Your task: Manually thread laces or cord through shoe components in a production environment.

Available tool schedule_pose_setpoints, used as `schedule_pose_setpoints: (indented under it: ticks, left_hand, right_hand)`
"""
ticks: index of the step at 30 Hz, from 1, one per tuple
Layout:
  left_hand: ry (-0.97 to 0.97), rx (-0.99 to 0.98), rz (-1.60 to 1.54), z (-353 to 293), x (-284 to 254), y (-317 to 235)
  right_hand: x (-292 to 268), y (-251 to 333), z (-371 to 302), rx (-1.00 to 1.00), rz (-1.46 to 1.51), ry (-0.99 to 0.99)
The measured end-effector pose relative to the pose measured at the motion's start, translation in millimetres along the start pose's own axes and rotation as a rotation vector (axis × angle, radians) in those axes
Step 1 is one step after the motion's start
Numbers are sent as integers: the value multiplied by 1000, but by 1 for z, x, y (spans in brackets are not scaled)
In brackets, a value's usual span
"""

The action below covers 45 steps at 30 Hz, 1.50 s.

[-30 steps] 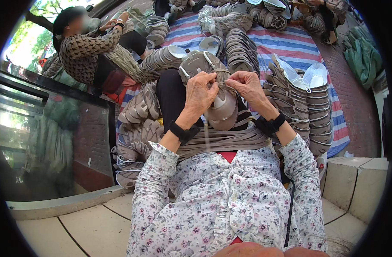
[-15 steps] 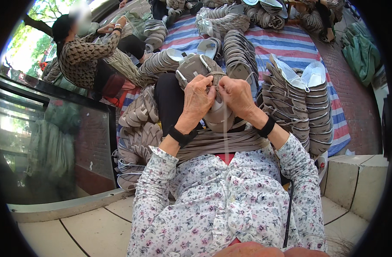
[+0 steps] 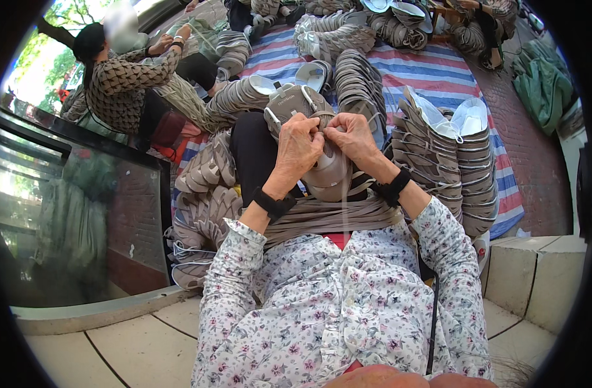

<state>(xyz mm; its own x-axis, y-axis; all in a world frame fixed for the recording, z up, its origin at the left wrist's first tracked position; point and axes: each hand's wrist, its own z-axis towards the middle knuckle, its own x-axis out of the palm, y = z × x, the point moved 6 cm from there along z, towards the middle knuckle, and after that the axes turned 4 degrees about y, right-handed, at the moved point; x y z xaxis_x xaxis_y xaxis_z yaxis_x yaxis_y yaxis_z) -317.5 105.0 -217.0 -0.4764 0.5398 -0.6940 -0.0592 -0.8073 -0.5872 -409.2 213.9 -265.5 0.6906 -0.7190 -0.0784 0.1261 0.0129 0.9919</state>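
Shoe (image 3: 329, 181) over the lap, toe toward the chest! Left hand (image 3: 295, 152) and right hand (image 3: 357, 142) at either side of it, forearms angled inward, thumbs and fingertips pinching its lace (image 3: 324, 114). Beyond the shoe, striped sheet (image 3: 432, 71); right of it, nested shoes (image 3: 475, 174), pale lining showing inside the top ones.

Holds left forearm (image 3: 256, 217) and right forearm (image 3: 413, 199) slanting inward and forward from bent elbows, with wrists (image 3: 280, 186) nearly straight, left hand (image 3: 295, 151) and right hand (image 3: 356, 139) close together with backs upward, fingers curled, and each thumb drawn against its index finger in a narrow pinch.
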Motion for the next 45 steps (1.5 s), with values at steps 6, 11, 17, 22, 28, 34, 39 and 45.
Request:
schedule_pose_setpoints:
  ticks: [6,11,17,22,28,34,39,45]
  left_hand:
    - [-2,65,-14,-1,-3,3]
    - [-82,-66,-193,-8,-15,4]
    - [-79,-105,-256,-13,-12,21]
    - [-46,-152,-371,-8,-4,31]
    - [-18,-165,-390,-7,1,37]
    - [-48,-150,-365,-7,3,38]
    - [-75,-138,-397,-9,1,35]
    - [-83,-131,-373,-11,2,37]
  right_hand:
    - [-8,31,8,-291,-386,24]
    - [10,62,21,-540,-623,177]
    - [40,67,26,-575,-1336,379]
    - [44,66,60,-250,-1422,569]
    - [42,50,81,38,-1289,725]
    - [32,41,79,-165,-1079,615]
    - [30,41,69,-80,-1251,592]
    - [49,52,68,-194,-1489,595]
